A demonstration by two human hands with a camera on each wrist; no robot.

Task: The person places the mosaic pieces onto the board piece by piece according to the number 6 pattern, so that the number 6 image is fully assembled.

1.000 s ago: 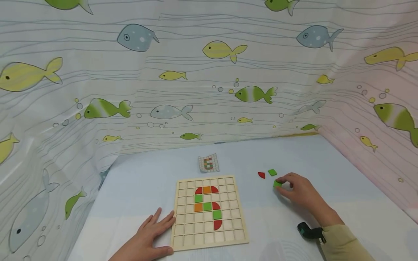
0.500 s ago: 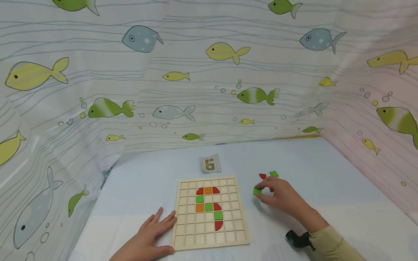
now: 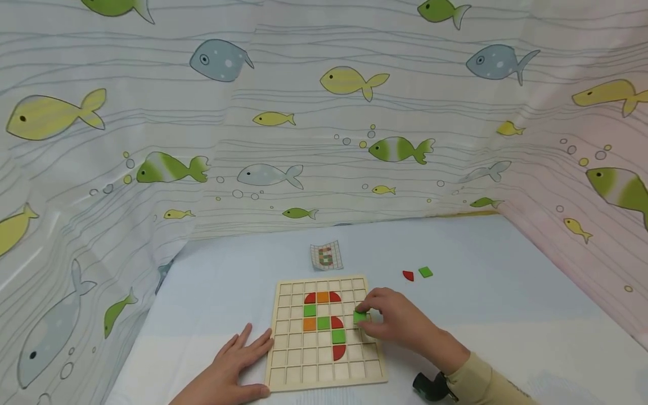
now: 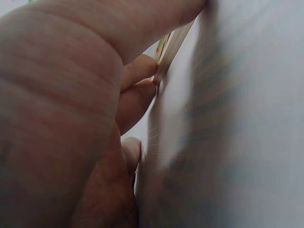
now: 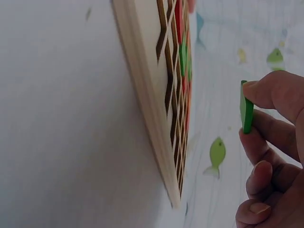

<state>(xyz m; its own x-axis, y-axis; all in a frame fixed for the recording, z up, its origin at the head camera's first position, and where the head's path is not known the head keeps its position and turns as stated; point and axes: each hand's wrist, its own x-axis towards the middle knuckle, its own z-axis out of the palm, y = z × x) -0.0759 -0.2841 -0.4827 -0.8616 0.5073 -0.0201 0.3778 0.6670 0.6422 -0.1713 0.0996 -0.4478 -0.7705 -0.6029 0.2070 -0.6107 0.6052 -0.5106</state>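
Note:
A wooden grid board (image 3: 298,372) lies on the table, with red, orange and green tiles set in several of its cells. Over its right part, my right hand (image 3: 405,318) pinches a green square tile (image 3: 360,316) between thumb and fingers. The right wrist view shows that green tile (image 5: 246,108) held up off the board. My left hand (image 3: 225,368) rests spread out at the board's left edge, its fingertips and thumb touching the frame. In the left wrist view, fingers (image 4: 140,71) meet the board's side.
A red quarter-round tile (image 3: 408,275) and a green square tile (image 3: 426,272) lie on the table right of the board. Behind the board is a small printed card (image 3: 326,256) with a coloured grid pattern. A fish-print curtain (image 3: 314,140) surrounds the table.
My right hand has carried the green tile leftward from beside the loose tiles to above the board's right side. The left hand has stayed at the board's edge.

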